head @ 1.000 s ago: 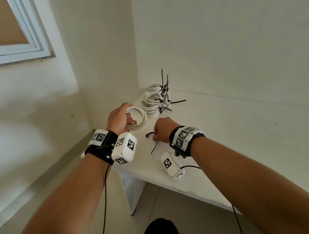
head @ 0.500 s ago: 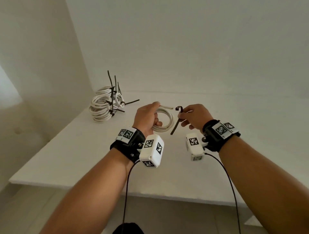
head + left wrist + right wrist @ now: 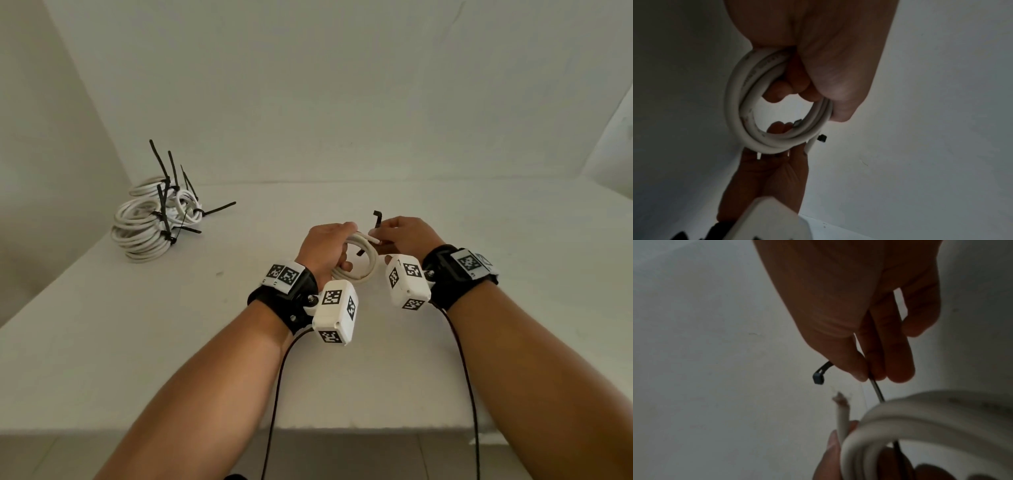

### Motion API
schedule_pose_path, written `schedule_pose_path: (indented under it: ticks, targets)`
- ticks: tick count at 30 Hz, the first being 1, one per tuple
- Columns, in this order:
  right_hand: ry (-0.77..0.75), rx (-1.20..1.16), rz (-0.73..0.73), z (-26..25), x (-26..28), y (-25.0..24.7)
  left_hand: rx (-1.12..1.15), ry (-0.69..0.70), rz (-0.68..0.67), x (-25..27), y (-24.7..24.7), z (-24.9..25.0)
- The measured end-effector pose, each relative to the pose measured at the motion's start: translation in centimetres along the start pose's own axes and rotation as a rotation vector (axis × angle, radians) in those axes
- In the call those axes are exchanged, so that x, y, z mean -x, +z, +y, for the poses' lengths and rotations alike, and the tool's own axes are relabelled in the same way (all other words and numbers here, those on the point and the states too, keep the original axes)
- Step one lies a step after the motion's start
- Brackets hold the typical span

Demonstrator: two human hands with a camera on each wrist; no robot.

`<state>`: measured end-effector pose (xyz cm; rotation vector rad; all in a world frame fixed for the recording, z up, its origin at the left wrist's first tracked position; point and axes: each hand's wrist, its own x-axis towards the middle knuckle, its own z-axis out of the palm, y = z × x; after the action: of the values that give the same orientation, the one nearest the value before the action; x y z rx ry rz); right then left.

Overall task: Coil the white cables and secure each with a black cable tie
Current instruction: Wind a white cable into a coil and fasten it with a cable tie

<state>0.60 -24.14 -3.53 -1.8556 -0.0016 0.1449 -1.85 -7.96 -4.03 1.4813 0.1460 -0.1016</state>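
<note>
My left hand (image 3: 327, 245) grips a small coil of white cable (image 3: 364, 263) above the white table (image 3: 171, 325); its fingers curl through the ring (image 3: 756, 113). My right hand (image 3: 404, 236) pinches a black cable tie (image 3: 376, 219) between thumb and fingers, right beside the coil. The tie's head (image 3: 819, 376) sticks out past the thumb, and its strap (image 3: 877, 392) runs down behind the coil (image 3: 920, 418) and through its opening. A frayed cable end (image 3: 840, 404) points up next to the strap.
A pile of tied white coils (image 3: 150, 222) with black tie tails sticking up lies at the back left, near the wall corner. The table's front edge (image 3: 308, 428) runs below my forearms. Thin black wires hang from both wrist cameras.
My view swung right, so the pile slid to the left. Both hands moved to the middle of the table; the right hand lifted the tie off the table and brought it against the coil.
</note>
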Motion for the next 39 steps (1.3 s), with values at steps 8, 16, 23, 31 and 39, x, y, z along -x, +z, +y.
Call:
schedule_pose_path:
  ticks: [8,16,23,31,39]
  targets:
    - [0.040,-0.100,-0.267,0.6,0.1,1.1,-0.011,-0.005,-0.021,-0.7,-0.1,-1.1]
    - [0.058,-0.359,-0.258,0.6,0.5,1.6,-0.009,0.057,-0.012,-0.7,-1.2,-0.6]
    - [-0.451,-0.046,-0.210,0.7,0.7,2.3,0.093,-0.018,0.159,-0.9,-2.9,0.0]
    - [-0.622,0.272,-0.158,0.8,1.3,3.0,-0.033,-0.027,0.145,-0.7,-2.9,-0.1]
    - [-0.664,0.157,0.105,0.8,0.8,3.0,-0.121,0.026,-0.022,0.0,-1.2,-1.1]
